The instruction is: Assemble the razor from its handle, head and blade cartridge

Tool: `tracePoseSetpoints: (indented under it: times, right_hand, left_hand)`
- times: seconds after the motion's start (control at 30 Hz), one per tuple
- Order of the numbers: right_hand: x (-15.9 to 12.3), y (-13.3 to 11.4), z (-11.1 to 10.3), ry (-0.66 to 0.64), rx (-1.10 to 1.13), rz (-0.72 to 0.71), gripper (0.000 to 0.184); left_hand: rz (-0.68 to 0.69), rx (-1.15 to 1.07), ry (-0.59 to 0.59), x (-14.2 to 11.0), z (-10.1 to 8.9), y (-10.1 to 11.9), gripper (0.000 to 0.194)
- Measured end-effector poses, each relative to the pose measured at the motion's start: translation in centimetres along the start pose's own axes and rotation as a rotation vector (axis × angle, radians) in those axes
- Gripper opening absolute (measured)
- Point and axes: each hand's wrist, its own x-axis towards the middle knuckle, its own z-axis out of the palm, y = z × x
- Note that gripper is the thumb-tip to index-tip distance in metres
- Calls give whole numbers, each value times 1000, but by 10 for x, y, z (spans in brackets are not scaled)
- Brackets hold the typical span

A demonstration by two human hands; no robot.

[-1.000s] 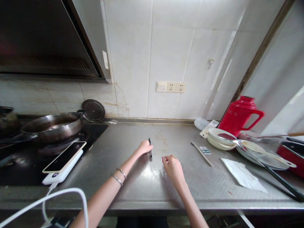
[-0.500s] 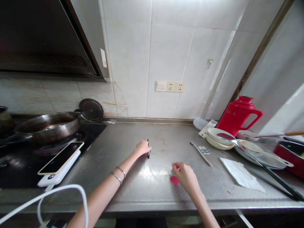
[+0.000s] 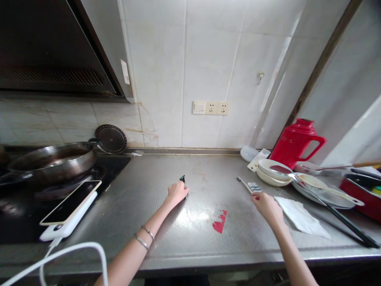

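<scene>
My left hand (image 3: pixel 177 192) is closed around a small razor (image 3: pixel 182 179), whose dark head sticks out past the fingers; most of its handle is hidden. To the right, my right hand (image 3: pixel 266 203) has its fingers closed on the handle of a toothbrush (image 3: pixel 244 185), which lies slanted on the steel countertop (image 3: pixel 149 174). Beside the toothbrush is a small clear packet (image 3: pixel 254 187), partly covered by that hand. Between the two hands a torn piece of red paper (image 3: pixel 219 223) lies flat on the counter.
Right: a white napkin (image 3: pixel 300 216), stacked bowls (image 3: pixel 272 178), a plate with spoons, a red thermos (image 3: pixel 294 143) and a red pot (image 3: pixel 358 194). Left: a pan (image 3: pixel 56 159) on the stove, and a phone (image 3: pixel 71 202) on a white power bank with a looping cable (image 3: pixel 74 245).
My right hand has left the red paper, uncovering it, and moved right to the toothbrush handle. My left hand sits slightly lower on the razor, whose head now shows. The view has shifted slightly.
</scene>
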Motion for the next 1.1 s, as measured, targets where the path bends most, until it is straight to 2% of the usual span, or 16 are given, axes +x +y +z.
tracePoseSetpoints:
  times: [0.2, 0.4, 0.7, 0.97, 1.1]
  right_hand:
    - [29, 18, -3, -46, -47, -14, 33]
    - [48, 13, 3, -48, -106, -24, 33]
    - [62, 7, 11, -90, -138, -27, 24]
    - [89, 8, 17, -223, -250, -242, 27]
    - [96, 11, 19, -277, -260, -290, 30]
  left_hand:
    - [5, -18, -8, -1, 3, -1, 33]
    - [7, -21, -32, 0, 1, -3, 37]
    - [46, 11, -26, 4, 6, -6, 35]
    - [41, 1, -15, 3, 6, -5, 34]
    - [52, 8, -20, 3, 7, -4, 34]
